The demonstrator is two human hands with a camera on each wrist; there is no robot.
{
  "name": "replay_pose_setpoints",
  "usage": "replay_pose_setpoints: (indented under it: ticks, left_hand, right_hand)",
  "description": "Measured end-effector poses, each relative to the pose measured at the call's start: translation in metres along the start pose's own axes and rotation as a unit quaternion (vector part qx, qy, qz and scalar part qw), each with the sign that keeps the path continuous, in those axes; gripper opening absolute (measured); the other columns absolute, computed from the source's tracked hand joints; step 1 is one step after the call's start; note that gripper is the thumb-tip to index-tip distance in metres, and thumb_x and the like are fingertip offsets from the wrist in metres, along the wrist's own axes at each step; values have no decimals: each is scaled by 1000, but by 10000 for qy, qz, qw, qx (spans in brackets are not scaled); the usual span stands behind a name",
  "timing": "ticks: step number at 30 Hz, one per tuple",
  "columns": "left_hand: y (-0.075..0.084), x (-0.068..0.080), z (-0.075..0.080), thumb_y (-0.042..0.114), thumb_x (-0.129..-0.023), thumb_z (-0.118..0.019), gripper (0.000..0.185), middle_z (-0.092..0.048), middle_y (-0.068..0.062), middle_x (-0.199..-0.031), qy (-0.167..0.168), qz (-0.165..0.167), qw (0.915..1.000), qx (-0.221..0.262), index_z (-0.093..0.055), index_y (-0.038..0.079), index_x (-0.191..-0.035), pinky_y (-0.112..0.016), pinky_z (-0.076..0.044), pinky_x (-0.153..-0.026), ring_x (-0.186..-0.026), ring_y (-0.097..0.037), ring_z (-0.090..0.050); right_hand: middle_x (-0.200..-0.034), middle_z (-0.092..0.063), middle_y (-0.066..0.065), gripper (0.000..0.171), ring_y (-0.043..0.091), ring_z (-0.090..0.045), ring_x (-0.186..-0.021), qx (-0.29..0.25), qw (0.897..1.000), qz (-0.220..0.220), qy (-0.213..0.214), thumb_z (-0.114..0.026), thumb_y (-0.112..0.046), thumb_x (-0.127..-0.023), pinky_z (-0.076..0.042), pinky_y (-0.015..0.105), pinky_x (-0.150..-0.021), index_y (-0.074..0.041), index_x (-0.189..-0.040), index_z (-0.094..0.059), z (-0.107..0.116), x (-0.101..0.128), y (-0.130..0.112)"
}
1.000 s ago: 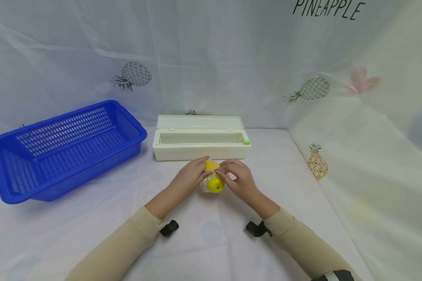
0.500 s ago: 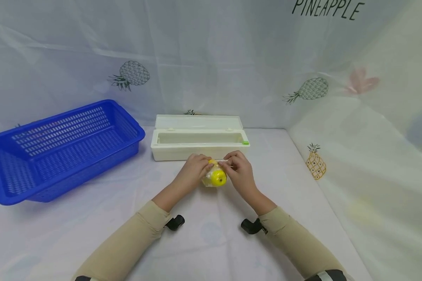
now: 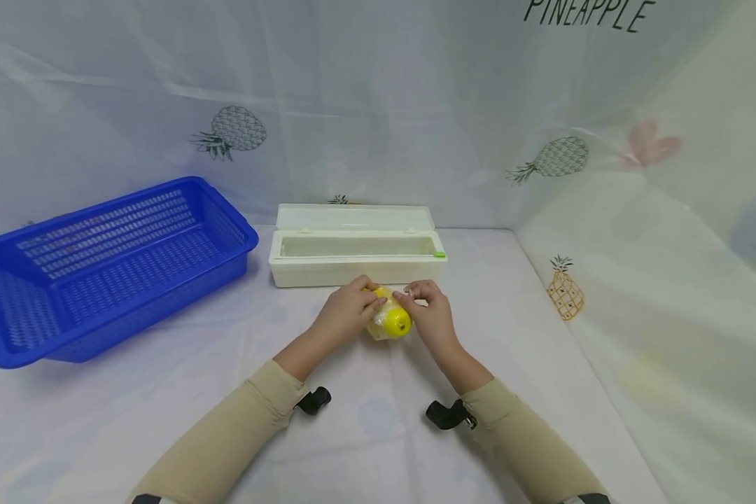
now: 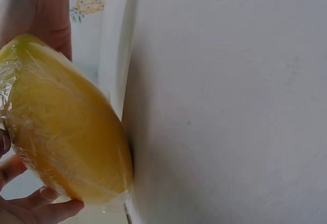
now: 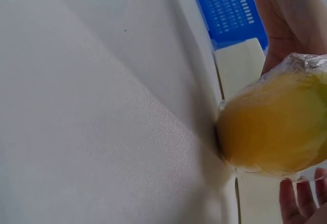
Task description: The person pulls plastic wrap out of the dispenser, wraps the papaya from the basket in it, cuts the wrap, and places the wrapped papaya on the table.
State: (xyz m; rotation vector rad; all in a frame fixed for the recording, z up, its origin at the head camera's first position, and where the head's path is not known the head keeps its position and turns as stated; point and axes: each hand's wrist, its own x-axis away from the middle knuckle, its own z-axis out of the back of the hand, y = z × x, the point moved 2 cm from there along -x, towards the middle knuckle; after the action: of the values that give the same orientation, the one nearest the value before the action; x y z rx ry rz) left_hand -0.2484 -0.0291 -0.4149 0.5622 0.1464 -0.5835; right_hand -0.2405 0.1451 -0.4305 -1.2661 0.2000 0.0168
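A yellow fruit [image 3: 395,322] with a greenish tip lies between both hands, close over the table. Clear cling film [image 5: 306,60] wraps it, wrinkled and shiny along one side. On its left, my left hand [image 3: 348,308] grips the wrapped fruit, thumb on top and fingers round the far end. From the right, my right hand [image 3: 433,311] pinches the film by the fruit's upper side with thumb and forefinger. The left wrist view shows the fruit [image 4: 71,122] large, left fingertips [image 4: 61,209] against its lower end. Part of the film is hidden by the fingers.
Right behind the hands stands a long white box [image 3: 359,271], its lid [image 3: 355,217] raised and a green slider [image 3: 440,254] on its right edge. A blue perforated basket [image 3: 120,301] sits at the left. Pineapple-printed cloth hangs behind and to the right.
The fruit has shifted slightly right and away from me, its near end turning rightward. My left hand has moved along with it, while my right fingers have drawn the film a little rightward.
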Motion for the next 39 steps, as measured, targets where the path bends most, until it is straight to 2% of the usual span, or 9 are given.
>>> replay_pose_setpoints:
  ticks: [7, 10, 13, 17, 20, 28, 31, 34, 39]
  left_hand:
    - [2, 10, -4, 26, -94, -66, 27, -60, -11, -117, 242, -126, 9996, 37, -76, 6, -80, -41, -48, -93, -106, -29, -58]
    - [0, 15, -5, 31, -91, -70, 35, -60, -8, -119, 394, 63, 9992, 85, -66, 9, -64, -38, -49, -88, -106, -28, -59]
    - [0, 20, -4, 37, -85, -76, 41, -60, -5, -119, 469, 379, 9980, 205, -54, 13, -60, -35, -51, -79, -104, -25, -60]
    - [1, 24, 1, 40, -76, -83, 38, -54, -5, -121, 377, 777, 9952, 460, -58, 12, -81, -37, -51, -80, -103, -24, -58]
    - [-1, 24, 4, 42, -71, -86, 53, -48, -5, -126, 246, 933, 9939, 542, -57, 13, -104, -41, -51, -85, -108, -25, -54]
    - [-13, 21, 6, 51, -60, -89, 96, -34, -8, -147, -256, 616, 9977, 135, -47, 19, -140, -55, -32, -104, -131, -33, -31]
    - [-19, 22, 7, 52, -60, -89, 108, -29, -8, -153, -496, 470, 9977, 13, -39, 16, -148, -56, -27, -109, -138, -34, -25]
    - [-25, 23, 8, 54, -61, -88, 114, -31, -8, -154, -777, 437, 9960, 8, -32, 13, -152, -54, -25, -112, -140, -32, -25]
    - [-32, 30, 9, 52, -62, -88, 115, -35, -10, -147, -866, 608, 9944, 73, -29, 18, -154, -52, -33, -108, -133, -33, -32]
  right_hand:
    - [-96, -60, 6, 20, 20, -52, -87, -435, 9918, -1068, -547, -72, -21, -89, -45, 25, -68, -4, -91, -61, 1, 6, 10]
    - [-98, -60, 7, 22, 19, -53, -83, -582, 9867, -1242, -874, -72, -20, -89, -45, 26, -67, -4, -97, -59, 1, 8, 13]
    - [-102, -58, 8, 27, 18, -53, -81, -491, 9818, -1390, -1201, -72, -21, -87, -45, 28, -67, -4, -103, -58, 1, 8, 16]
    - [-109, -56, 10, 38, 19, -52, -84, -166, 9745, -1533, -1628, -74, -23, -85, -46, 27, -68, -4, -114, -57, 4, 5, 18]
    - [-117, -56, 12, 50, 22, -54, -92, 11, 9690, -1496, -1967, -76, -24, -84, -48, 27, -71, -4, -125, -56, 4, 3, 19]
    - [-126, -56, 9, 70, 26, -54, -104, 645, 9533, -1403, -2595, -82, -27, -79, -49, 33, -84, -6, -138, -51, -4, 1, 17]
    - [-125, -56, 9, 73, 25, -53, -104, 645, 9480, -1477, -2745, -82, -25, -78, -48, 35, -87, -2, -139, -50, -10, 1, 18]
    - [-122, -59, 9, 72, 23, -54, -103, 620, 9402, -1528, -2981, -82, -25, -78, -48, 35, -89, 2, -137, -50, -15, 1, 18]
    - [-113, -63, 9, 65, 23, -55, -102, 940, 9297, -1440, -3257, -83, -28, -77, -46, 40, -93, 5, -127, -58, -23, 0, 10]
